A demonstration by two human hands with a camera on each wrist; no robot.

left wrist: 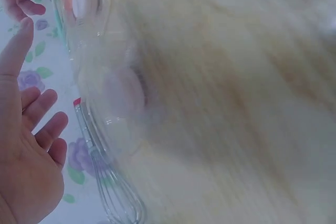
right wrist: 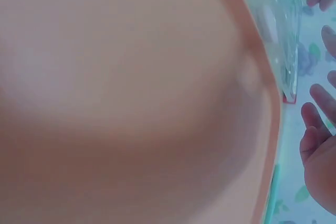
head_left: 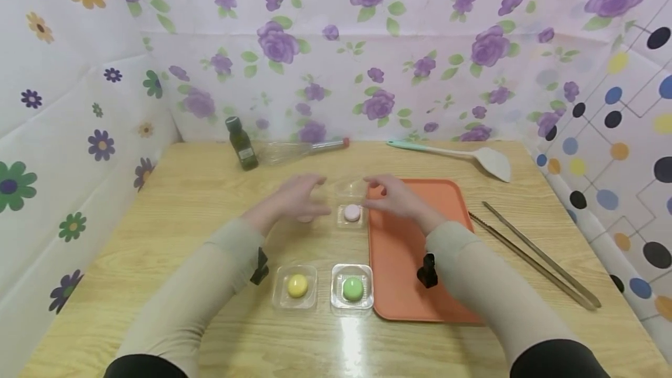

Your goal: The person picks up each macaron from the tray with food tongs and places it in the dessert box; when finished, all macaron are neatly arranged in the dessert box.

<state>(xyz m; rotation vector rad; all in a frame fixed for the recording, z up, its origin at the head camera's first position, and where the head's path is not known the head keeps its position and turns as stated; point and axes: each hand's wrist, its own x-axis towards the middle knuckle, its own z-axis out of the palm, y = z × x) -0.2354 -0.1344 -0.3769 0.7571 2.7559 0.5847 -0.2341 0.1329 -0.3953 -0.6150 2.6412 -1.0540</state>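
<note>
Left hand (head_left: 299,197) and right hand (head_left: 395,196) both wide, holding nothing, flanking a smooth pale-pink round (head_left: 352,213) at 3–4 o'clock from the left. Its clear box (head_left: 350,224) sits just beside the left rim of the orange tray (head_left: 404,284); desk (head_left: 173,209) stretches toward 9 o'clock. From the pink round, a clear container (head_left: 278,296) at 7 o'clock holds a yellow round (head_left: 297,286); a square container (head_left: 336,289) at 6, a green round (head_left: 353,289).

Pale-pink disc (head_left: 352,212): flat inside open clear container (head_left: 349,226), between left fingers (head_left: 317,210) and right fingers (head_left: 374,205). Second disc (left wrist: 126,93): blurred, beneath left fingers.
</note>
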